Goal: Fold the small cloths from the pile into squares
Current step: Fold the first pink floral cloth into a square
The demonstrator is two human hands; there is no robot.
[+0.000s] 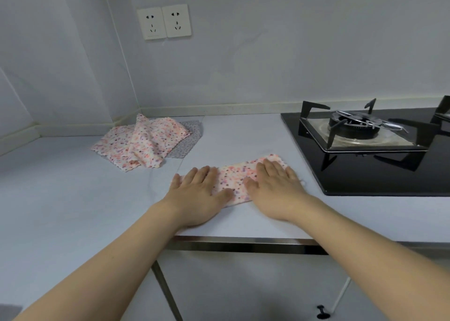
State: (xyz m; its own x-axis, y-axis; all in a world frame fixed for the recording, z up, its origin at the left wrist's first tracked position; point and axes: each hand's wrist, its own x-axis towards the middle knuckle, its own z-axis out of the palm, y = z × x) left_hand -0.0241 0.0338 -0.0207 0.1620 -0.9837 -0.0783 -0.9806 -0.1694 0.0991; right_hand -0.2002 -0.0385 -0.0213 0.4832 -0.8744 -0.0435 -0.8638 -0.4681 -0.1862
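Soft speckled fabric cloth [239, 178], zigzag edges; same fabric in pile [142, 142]. Matt smooth counter [60, 187]. Glossy black glass hob [379, 174], dark metal burner grate [353, 126].

A pale countertop [73, 199] runs along the wall into a corner. A black glass gas hob [379, 172] sits at the right, with 1 burner [354, 126] under a black pan support [316, 116]. 2 white wall sockets [163, 22] sit side by side above. Below the counter edge, a cabinet door carries a small black knob [322, 312].
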